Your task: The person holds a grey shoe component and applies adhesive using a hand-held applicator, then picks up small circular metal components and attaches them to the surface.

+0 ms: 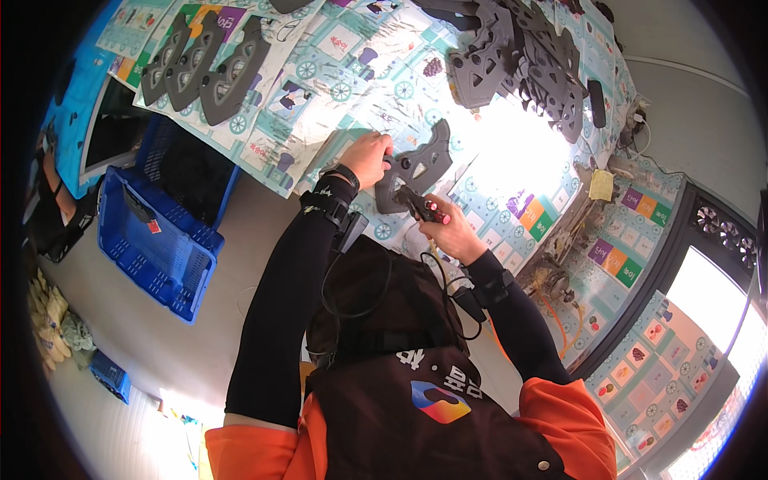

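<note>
A dark grey curved plastic part [428,162] with cut-out openings lies at the near edge of the patterned table cover. My left hand [368,159] grips its left side with the fingers closed. In my right hand [450,231] is a dark hand tool with red handle ends [432,210], which looks like pliers or nippers. Its dark front reaches the lower edge of the part; whether it bites on it I cannot tell. My right fingers are wrapped round the handles.
Three similar grey parts [232,76] lie in a row at the far left. A large heap of them [544,68] is at the far right. Blue plastic crates [156,248] stand left of the table. Another person's arm [58,180] shows at the left rim.
</note>
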Demonstrator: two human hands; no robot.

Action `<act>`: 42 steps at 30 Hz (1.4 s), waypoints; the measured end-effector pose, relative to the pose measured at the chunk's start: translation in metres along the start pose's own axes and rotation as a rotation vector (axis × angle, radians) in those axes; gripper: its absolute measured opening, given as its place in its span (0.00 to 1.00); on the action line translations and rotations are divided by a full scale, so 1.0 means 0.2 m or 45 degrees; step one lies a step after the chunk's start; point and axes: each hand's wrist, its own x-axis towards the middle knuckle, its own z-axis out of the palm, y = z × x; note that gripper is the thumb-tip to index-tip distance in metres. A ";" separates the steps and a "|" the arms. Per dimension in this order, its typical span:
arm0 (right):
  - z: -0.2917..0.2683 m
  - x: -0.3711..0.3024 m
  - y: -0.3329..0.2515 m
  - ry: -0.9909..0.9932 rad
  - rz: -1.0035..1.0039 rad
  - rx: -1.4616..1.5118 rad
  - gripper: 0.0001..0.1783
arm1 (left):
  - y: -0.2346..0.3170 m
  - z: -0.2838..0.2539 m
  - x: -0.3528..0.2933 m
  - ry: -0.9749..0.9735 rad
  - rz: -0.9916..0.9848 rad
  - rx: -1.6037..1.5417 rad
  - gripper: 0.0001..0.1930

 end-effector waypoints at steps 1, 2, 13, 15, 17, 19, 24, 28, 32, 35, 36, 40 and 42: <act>0.00 0.00 0.01 -0.001 0.004 -0.007 0.31 | 0.00 0.00 0.00 0.000 0.001 0.000 0.13; 0.00 0.00 0.02 -0.001 0.004 -0.008 0.31 | 0.00 0.00 0.00 -0.006 -0.003 0.002 0.13; 0.00 -0.02 0.05 0.040 -0.037 0.063 0.23 | 0.00 -0.01 0.00 -0.024 -0.010 -0.008 0.14; -0.01 -0.02 0.06 0.056 -0.038 0.061 0.23 | 0.01 -0.01 0.01 -0.034 -0.019 -0.008 0.14; -0.01 -0.03 0.06 0.068 -0.040 0.060 0.23 | 0.00 -0.01 0.00 -0.030 -0.016 -0.005 0.14; -0.02 -0.03 0.08 0.079 -0.041 0.108 0.24 | 0.00 0.00 0.00 -0.025 -0.006 -0.004 0.14; -0.04 -0.02 0.11 0.112 -0.016 0.094 0.24 | 0.01 0.00 0.00 -0.017 -0.013 -0.012 0.14; -0.05 -0.01 0.13 0.118 0.039 0.151 0.24 | 0.00 -0.01 0.00 -0.014 -0.014 -0.024 0.13; -0.05 0.00 0.15 0.100 0.086 0.166 0.23 | -0.01 -0.01 0.00 -0.010 0.002 -0.029 0.13; -0.06 0.01 0.23 0.249 -0.042 0.260 0.21 | 0.02 -0.01 0.02 -0.010 0.015 -0.035 0.13; -0.06 0.01 0.23 0.237 -0.050 0.311 0.19 | 0.01 0.00 0.01 -0.006 0.007 -0.032 0.13; -0.08 0.02 0.21 0.199 -0.044 0.313 0.17 | -0.01 0.00 0.00 0.003 0.004 -0.039 0.13; -0.09 0.01 0.21 0.223 -0.072 0.258 0.17 | 0.00 -0.01 0.00 0.000 0.002 -0.016 0.13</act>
